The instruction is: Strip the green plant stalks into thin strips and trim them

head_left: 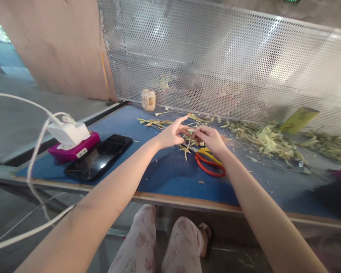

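My left hand and my right hand meet over the blue table, both pinching a small pale piece of plant between the fingertips. My left index finger sticks out forward. Thin yellow-green strips hang and lie under the hands. Red-handled scissors lie on the table just beneath my right wrist, untouched.
A heap of shredded green husks spreads along the back right by the perforated metal screen. A small jar stands at the back. A black phone, a magenta box and a white charger with cable sit left.
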`<state>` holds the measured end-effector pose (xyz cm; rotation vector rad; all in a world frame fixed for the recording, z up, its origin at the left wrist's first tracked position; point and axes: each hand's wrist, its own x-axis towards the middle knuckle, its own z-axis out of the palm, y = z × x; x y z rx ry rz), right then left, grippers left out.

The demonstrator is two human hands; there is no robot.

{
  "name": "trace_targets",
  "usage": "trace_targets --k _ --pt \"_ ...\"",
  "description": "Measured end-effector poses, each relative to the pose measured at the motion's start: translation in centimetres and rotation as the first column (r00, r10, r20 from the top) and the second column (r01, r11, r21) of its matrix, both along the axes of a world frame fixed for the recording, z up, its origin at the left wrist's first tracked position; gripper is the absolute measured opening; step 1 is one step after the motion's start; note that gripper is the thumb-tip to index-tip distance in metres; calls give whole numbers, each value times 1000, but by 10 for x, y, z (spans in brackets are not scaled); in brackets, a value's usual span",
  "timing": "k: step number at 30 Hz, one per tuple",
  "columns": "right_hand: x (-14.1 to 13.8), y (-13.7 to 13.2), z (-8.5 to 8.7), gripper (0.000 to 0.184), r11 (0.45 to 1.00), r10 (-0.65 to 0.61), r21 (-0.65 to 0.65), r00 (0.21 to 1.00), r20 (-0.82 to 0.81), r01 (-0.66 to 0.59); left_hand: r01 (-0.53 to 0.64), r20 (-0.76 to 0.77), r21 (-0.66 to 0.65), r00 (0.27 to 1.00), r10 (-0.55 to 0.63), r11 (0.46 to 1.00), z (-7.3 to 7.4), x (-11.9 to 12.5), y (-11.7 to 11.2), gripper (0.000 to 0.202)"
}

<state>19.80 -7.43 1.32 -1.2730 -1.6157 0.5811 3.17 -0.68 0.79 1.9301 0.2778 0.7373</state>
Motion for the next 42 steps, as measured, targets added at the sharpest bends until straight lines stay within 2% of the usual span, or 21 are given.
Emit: trace_targets --k 5,8,10,14,17,20,26,31,33,35,38,40,42 --pt "-3 -3 -2 21 992 101 -87 993 67 -95 -83 -175 143 979 107 986 -2 0 0 87" --pt "-5 -5 -2 21 967 186 -183 982 19 -179 -76 -258 226 957 135 971 -2 -2 -1 88" --pt "-6 -6 -1 22 959 188 -215 982 -15 -187 -59 -298 253 945 136 966 -2 -3 -1 88" --pt "-6 -6 -1 23 955 200 -217 979 -28 -201 -30 -346 295 928 136 955 -3 -3 -1 86" --pt "-5 -6 -2 25 947 247 -219 969 25 -236 -29 -363 309 920 146 951 -3 -3 -1 84" --pt "-6 -6 -2 26 955 243 -200 966 93 -221 -36 -383 315 909 162 948 -2 -3 -1 83" --pt "-8 -8 0 29 960 226 -198 964 138 -197 -49 -376 333 909 180 942 -2 -3 -3 81" --pt "-7 -9 1 28 970 169 -183 984 49 -158 -51 -323 335 932 166 941 -2 -3 -2 79" --pt "-5 -7 1 28 983 116 -144 993 -19 -117 -109 -241 371 948 209 922 0 -4 -2 76" --pt "-2 -6 2 28 993 72 -92 993 -89 -80 -215 -108 406 954 280 888 5 -6 -2 73" --pt "1 -5 4 28 999 29 -23 978 -209 -34 -324 39 401 940 338 857 10 -9 -3 70" --pt "2 -5 5 27 1000 7 10 959 -284 -5 -284 32 393 955 296 875 10 -10 -4 71" --pt "3 -5 6 25 1000 2 30 941 -337 9 -193 -32 403 974 224 895 7 -8 -6 75"
